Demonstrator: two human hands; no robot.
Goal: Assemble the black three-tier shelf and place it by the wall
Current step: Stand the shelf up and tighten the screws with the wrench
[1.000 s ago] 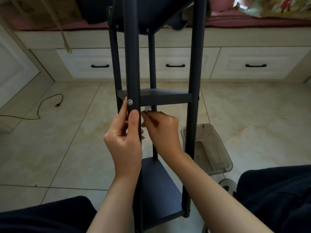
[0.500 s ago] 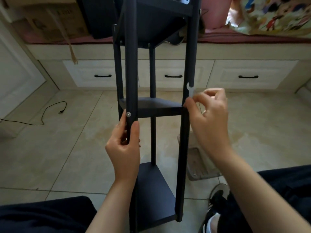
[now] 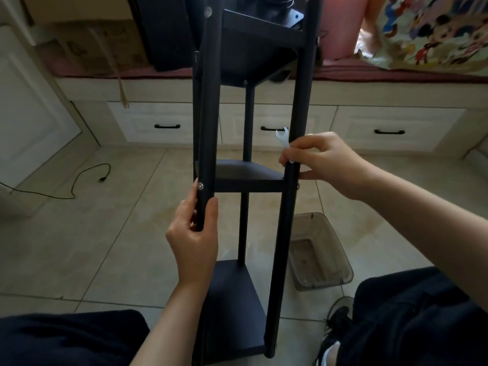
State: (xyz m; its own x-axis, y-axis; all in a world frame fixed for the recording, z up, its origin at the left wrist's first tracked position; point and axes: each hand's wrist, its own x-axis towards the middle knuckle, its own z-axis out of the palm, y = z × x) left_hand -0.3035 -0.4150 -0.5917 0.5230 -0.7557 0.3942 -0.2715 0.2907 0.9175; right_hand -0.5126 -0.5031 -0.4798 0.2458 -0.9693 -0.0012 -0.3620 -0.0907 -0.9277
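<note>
Fingers and thumb of the left hand (image 3: pixel 194 241) are wrapped round the near left post (image 3: pixel 208 128) of the black shelf (image 3: pixel 249 180), clamped on it just below a silver screw (image 3: pixel 200 185). The shelf stands on the tiled floor (image 3: pixel 105 233) between the person's knees, its 3 tiers stacked above and below those fingers. To their right, the middle tier (image 3: pixel 248 173) runs across to the near right post (image 3: pixel 297 128), where the right hand (image 3: pixel 320 161) pinches a small white wrench (image 3: pixel 282 137) against it, thumb pressed just under the fingers. Below that hand, a clear plastic bin (image 3: pixel 320 252) lies on the floor.
</note>
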